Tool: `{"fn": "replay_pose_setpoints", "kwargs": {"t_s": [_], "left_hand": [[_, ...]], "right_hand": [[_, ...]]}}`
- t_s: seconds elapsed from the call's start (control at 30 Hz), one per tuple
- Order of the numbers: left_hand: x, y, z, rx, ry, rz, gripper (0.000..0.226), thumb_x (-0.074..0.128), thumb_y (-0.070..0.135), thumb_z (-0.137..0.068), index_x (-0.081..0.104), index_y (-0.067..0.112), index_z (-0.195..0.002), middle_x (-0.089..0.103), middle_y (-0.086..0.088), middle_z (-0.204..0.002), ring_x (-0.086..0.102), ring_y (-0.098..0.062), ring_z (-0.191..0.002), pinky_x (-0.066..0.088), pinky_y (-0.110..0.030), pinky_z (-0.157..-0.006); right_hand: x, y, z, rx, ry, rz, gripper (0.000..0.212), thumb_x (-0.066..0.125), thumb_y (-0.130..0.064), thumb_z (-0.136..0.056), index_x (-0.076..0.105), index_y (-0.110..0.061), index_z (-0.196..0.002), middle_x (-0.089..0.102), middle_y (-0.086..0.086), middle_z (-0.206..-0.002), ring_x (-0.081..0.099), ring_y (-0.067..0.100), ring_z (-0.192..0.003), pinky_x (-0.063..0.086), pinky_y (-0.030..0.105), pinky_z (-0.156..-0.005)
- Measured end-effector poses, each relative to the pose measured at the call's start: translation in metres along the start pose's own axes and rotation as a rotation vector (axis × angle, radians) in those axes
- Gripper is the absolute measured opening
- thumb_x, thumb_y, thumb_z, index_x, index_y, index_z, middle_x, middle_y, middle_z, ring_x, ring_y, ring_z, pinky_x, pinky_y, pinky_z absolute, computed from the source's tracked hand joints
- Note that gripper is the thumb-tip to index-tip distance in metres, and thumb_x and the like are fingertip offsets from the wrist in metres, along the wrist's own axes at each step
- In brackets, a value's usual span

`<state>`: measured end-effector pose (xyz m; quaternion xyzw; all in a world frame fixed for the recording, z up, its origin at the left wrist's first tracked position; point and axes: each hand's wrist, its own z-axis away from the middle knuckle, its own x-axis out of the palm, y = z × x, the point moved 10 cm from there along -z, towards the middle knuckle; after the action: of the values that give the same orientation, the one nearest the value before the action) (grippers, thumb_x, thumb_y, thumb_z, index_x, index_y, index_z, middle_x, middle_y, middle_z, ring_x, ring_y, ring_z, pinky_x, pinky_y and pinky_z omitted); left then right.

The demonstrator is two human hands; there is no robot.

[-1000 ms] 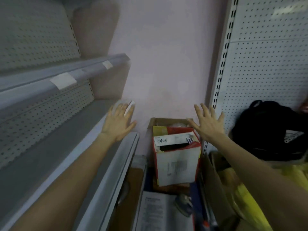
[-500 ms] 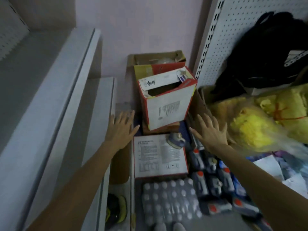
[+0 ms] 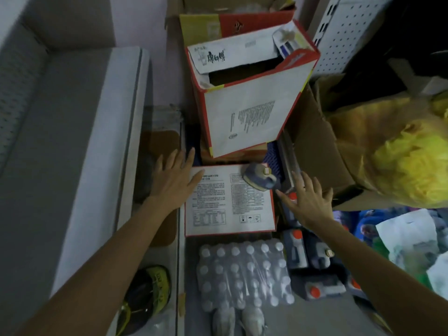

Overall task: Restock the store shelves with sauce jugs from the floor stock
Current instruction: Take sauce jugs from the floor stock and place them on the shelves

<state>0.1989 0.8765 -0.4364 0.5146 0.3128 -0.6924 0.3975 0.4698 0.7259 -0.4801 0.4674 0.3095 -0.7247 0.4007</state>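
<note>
Right hand [image 3: 308, 200], spread, empty, is nearer: sauce jugs [image 3: 294, 249] sit just below it, lower centre-right of frame. Left hand [image 3: 173, 181], spread, empty, farther left.

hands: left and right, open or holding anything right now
Left hand: open, fingers spread, holding nothing.
Right hand: open, fingers spread, holding nothing, above the sauce jugs.

The left hand [image 3: 173, 177], left of the flat printed carton [image 3: 230, 209], and the right hand [image 3: 306, 201], right of it, are bare. The left forearm [image 3: 116, 251] and right forearm [image 3: 363, 258] are likewise bare along their whole visible length.
</note>
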Motion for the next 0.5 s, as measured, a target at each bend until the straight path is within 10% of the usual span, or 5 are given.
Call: {"fn": "replay_pose_setpoints", "kwargs": {"t_s": [0.5], "left_hand": [[0.178, -0.007, -0.058, -0.006, -0.061, 0.014, 0.089, -0.009, 0.064, -0.079, 0.004, 0.018, -0.154, 0.012, -0.008, -0.16, 0.012, -0.027, -0.147, 0.011, -0.052, -0.115]], "right_hand": [[0.158, 0.018, -0.1, 0.092, 0.004, -0.276, 0.095, 0.028, -0.08, -0.074, 0.004, -0.031, -0.152, 0.011, 0.006, -0.159, 0.022, 0.034, -0.142, 0.023, 0.058, -0.11]]}}
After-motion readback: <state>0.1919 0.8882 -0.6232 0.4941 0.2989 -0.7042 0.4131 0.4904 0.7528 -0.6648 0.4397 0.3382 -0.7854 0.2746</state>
